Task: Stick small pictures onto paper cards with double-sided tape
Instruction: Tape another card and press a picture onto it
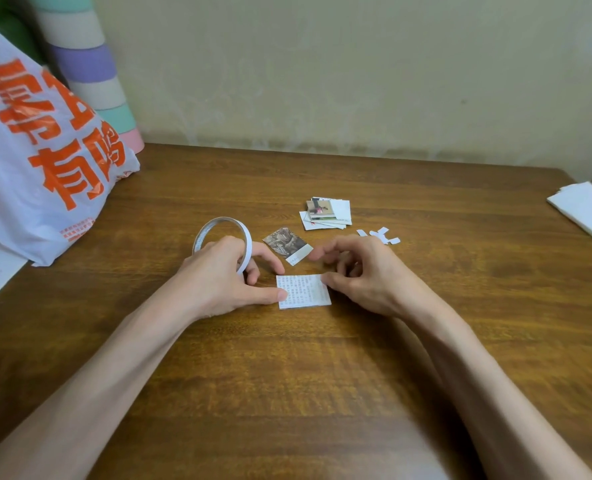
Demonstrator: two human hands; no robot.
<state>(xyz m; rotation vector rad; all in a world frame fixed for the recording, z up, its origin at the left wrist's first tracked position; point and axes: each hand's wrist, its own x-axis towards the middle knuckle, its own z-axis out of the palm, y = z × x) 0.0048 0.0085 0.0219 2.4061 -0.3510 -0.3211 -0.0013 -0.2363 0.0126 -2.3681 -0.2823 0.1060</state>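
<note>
Brown wooden surface [322, 358], seen from the head view.

Left hand [225, 275]: fingers curled round a thin white ring-shaped roll of double-sided tape [222, 237], which stands on edge over the knuckles. The thumb lies flat on the left edge of a white square paper card printed with small text [305, 292].

The card lies flat on the surface between the two hands.

Right hand [367, 275]: fingers loosely curled, thumb tip touching the card's upper right corner. Cannot tell whether anything is pinched in the fingers.

A small brownish picture with a white strip at its near end [285, 242] lies flat just beyond the card, between the index fingertips of both hands.

Farther back sits a loose pile of small pictures and white cards [327, 214]. A few white paper scraps [379, 235] lie just behind the right hand.

Far left is a white plastic bag with orange characters [38, 150], with a tall stack of pastel rolls [90, 64] behind it. At the right edge lies a folded white tissue [585, 209].
</note>
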